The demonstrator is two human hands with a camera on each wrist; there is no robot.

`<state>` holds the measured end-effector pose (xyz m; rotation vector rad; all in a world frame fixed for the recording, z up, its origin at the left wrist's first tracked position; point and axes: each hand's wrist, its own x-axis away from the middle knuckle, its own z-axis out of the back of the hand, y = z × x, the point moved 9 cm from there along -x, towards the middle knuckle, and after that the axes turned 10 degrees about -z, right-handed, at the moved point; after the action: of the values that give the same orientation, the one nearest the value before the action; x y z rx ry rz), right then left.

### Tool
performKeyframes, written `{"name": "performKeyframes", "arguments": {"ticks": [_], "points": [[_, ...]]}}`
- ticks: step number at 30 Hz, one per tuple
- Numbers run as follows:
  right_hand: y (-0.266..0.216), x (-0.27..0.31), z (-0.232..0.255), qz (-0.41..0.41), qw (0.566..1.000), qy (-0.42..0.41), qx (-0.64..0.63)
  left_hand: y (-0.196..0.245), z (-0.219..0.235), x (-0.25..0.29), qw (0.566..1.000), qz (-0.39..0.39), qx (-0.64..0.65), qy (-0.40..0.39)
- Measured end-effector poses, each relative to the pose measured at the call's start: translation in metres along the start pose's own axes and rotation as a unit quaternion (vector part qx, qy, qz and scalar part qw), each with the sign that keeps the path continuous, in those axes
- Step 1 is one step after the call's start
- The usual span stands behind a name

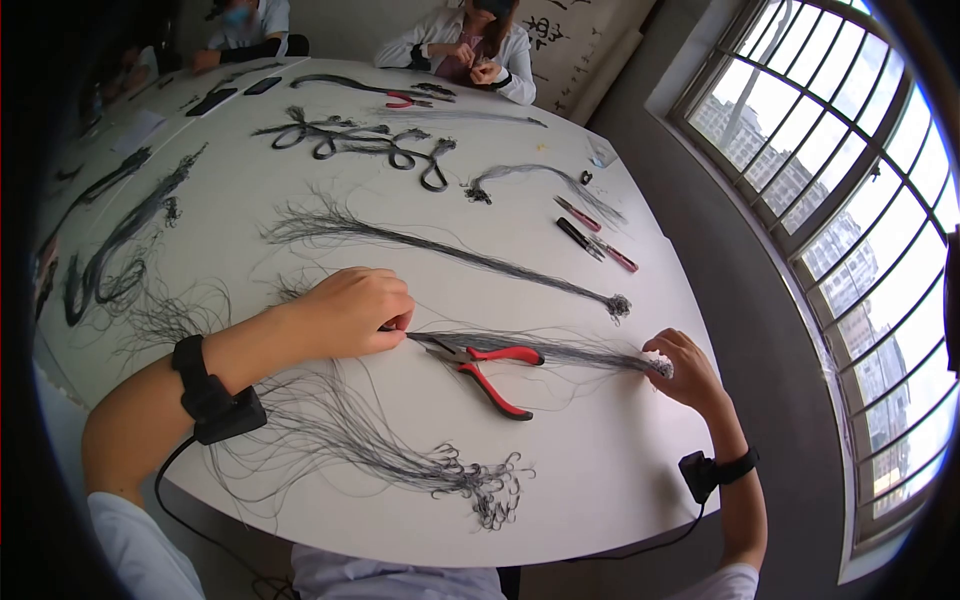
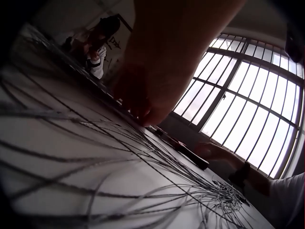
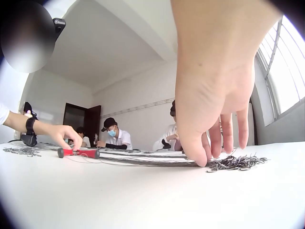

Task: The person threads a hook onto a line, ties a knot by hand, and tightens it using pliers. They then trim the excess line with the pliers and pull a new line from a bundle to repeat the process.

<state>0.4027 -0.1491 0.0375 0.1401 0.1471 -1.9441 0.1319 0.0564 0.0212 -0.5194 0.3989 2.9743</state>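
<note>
In the head view the left hand (image 1: 358, 312) pinches the left part of a dark wire bundle (image 1: 590, 353); its curled fingers (image 2: 138, 102) look dark in the left wrist view. Red-handled pliers (image 1: 508, 354) lie with spread handles across the bundle, just right of that hand. At the bundle's right end the right hand (image 1: 688, 368) holds it beside a clump of small hooked ends (image 1: 660, 368). The right wrist view shows the right hand (image 3: 214, 95) pointing down, thumb in front of the wires, the clump (image 3: 238, 163) just right of the fingertips.
A second bundle (image 1: 480, 258) lies behind, and loose hooked wires (image 1: 495, 490) spread near the front edge. Several hand tools, among them red-handled pliers (image 1: 615, 254), lie at the right. Looped dark cords (image 1: 400, 158) are farther back. People sit across the white table (image 1: 600, 480).
</note>
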Motion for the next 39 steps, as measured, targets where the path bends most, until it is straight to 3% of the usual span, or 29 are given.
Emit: {"name": "performKeyframes", "arguments": {"ticks": [2, 8, 14, 20, 23, 25, 28, 29, 35, 39], "points": [[-0.003, -0.001, -0.001, 0.032, 0.999, -0.006, 0.01, -0.002, 0.0, 0.0, 1.0, 0.004, 0.005, 0.002], [-0.002, 0.003, -0.001, 0.017, 0.999, -0.029, 0.012, -0.003, 0.006, 0.007, 1.0, -0.009, -0.017, 0.005], [0.001, 0.008, 0.001, 0.043, 0.998, -0.002, 0.036, -0.015, 0.014, 0.018, 0.998, 0.019, -0.052, 0.0], [0.002, 0.01, -0.002, 0.053, 0.997, 0.009, 0.047, -0.028, 0.018, 0.026, 0.972, 0.042, -0.232, -0.007], [0.003, 0.01, -0.002, 0.057, 0.997, 0.015, 0.046, -0.016, 0.021, 0.016, 0.978, 0.038, -0.201, -0.024], [0.001, 0.01, -0.001, 0.054, 0.998, 0.013, 0.04, 0.012, 0.027, 0.004, 0.997, -0.035, -0.054, 0.03], [0.002, 0.009, -0.002, 0.05, 0.998, 0.01, 0.032, 0.023, 0.011, -0.007, 0.997, -0.054, -0.049, -0.015], [0.0, 0.009, 0.0, 0.048, 0.998, 0.011, 0.03, 0.028, 0.011, -0.011, 0.995, -0.082, -0.062, 0.017], [0.002, 0.011, 0.0, 0.052, 0.998, 0.021, 0.033, 0.006, -0.012, -0.021, 0.997, -0.045, -0.049, -0.044], [0.003, 0.011, 0.0, 0.054, 0.997, 0.031, 0.034, 0.001, -0.009, -0.017, 0.994, -0.063, -0.088, -0.013]]}}
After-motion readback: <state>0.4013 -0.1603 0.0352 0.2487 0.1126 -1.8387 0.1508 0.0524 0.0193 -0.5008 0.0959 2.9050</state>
